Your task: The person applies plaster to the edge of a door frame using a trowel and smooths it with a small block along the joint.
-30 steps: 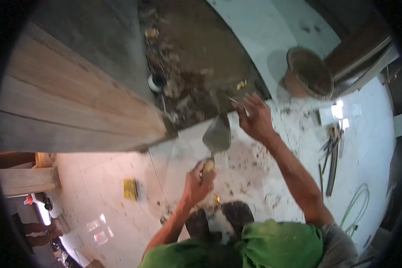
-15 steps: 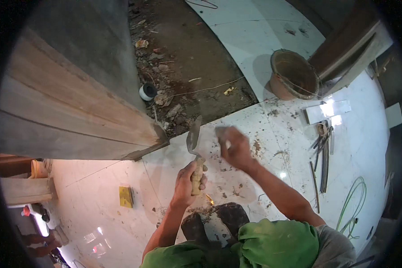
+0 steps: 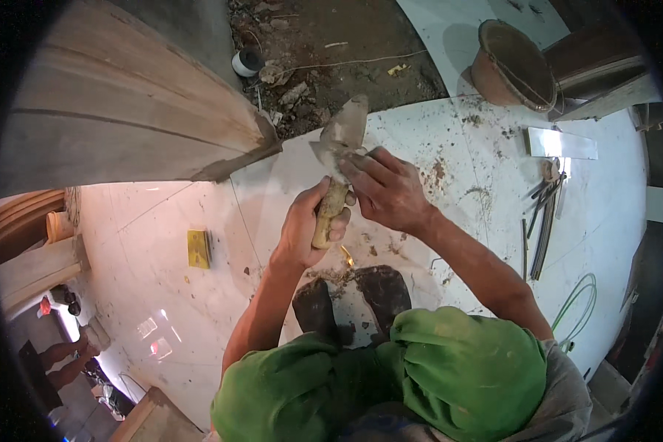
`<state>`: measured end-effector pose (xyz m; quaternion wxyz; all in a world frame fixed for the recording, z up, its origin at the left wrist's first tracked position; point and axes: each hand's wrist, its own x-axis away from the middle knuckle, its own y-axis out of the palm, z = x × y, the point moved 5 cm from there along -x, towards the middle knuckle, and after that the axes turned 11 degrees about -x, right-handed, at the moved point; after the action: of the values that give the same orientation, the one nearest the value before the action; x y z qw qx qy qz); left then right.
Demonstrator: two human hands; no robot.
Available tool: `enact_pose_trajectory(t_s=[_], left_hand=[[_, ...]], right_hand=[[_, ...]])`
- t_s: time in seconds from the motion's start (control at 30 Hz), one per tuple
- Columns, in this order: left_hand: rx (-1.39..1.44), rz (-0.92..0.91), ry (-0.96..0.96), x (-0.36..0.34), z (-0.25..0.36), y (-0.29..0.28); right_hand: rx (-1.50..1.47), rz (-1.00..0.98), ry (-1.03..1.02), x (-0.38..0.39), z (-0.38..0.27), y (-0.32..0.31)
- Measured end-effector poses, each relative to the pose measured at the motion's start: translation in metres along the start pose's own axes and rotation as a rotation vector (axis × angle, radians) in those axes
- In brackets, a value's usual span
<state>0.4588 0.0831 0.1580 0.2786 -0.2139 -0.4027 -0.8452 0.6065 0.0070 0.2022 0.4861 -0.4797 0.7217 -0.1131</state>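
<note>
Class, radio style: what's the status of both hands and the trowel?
Left hand gripping trowel handle. Right hand at base of blade. Dirt strip beyond blade tip.

Toward twelve o'clock, the fingers of the right hand [image 3: 392, 190] cover the place where the blade of the trowel [image 3: 350, 121] meets its handle; whether they pinch something there cannot be told. The left hand [image 3: 302, 221] hides part of the handle. At six o'clock, green-clad knees [image 3: 464, 361] hide the backs of the dark shoes [image 3: 384, 291]. Between one and two, shadow obscures whatever the bucket [image 3: 488, 77] may contain. The upper edge crops the bare ground [image 3: 376, 44] at twelve. At eight, another person's legs [image 3: 62, 357] show, the body cut off. A red thing [image 3: 45, 306] nearby is too small to identify.
</note>
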Motion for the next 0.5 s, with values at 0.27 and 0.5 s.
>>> enact_pose_trajectory(t_s=[0.27, 0.5], left_hand=[[-0.002, -0.030, -0.022, 0.000, 0.003, 0.002], [-0.022, -0.015, -0.008, -0.001, -0.001, -0.008]], right_hand=[[-0.005, -0.026, -0.072, -0.002, 0.036, 0.009], [0.006, -0.081, 0.076, -0.011, 0.065, 0.009]])
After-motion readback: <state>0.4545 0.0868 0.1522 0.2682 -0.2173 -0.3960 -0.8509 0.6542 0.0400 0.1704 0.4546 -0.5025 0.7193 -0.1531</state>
